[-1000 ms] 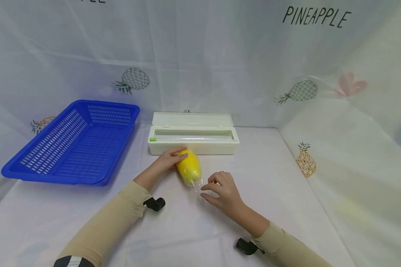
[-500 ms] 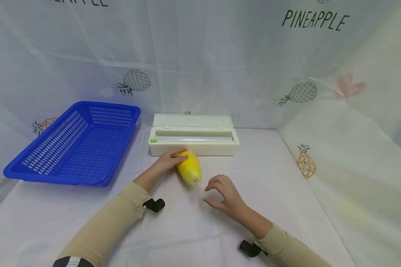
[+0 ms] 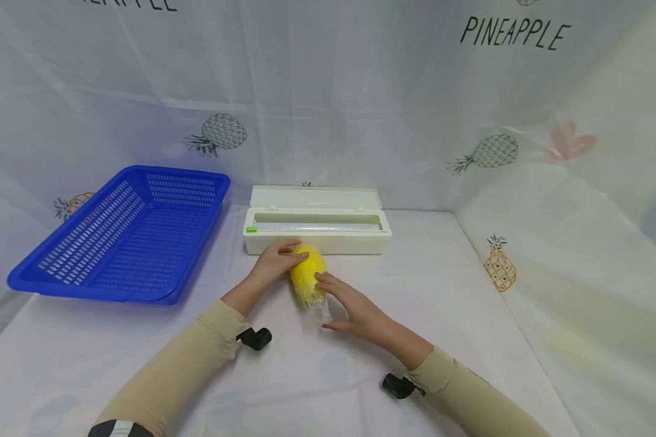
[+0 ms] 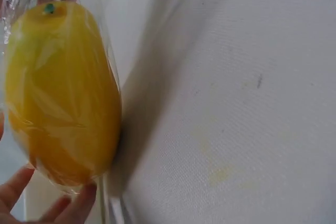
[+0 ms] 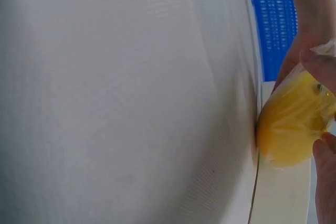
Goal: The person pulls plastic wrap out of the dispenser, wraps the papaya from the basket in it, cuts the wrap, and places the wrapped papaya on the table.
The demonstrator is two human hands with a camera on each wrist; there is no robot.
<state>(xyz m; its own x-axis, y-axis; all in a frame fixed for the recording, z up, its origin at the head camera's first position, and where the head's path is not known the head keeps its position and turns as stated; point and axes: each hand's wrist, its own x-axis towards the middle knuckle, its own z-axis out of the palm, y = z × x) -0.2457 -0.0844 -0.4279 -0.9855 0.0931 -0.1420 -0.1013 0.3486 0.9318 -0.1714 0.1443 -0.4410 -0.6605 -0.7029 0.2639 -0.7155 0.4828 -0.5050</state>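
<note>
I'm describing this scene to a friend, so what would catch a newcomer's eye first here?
A bright yellow mango wrapped in clear film lies mid-table, the left hand holding its far end and the right hand touching its near side. Behind it sits an open white film dispenser, with a big blue basket at the left.

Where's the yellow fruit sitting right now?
In the head view the wrapped yellow fruit lies mid-table, just in front of the white film dispenser, between the left hand and right hand.

Long beige sleeves (image 3: 180, 364) cover both arms, a small black camera (image 3: 254, 337) at each wrist.
</note>
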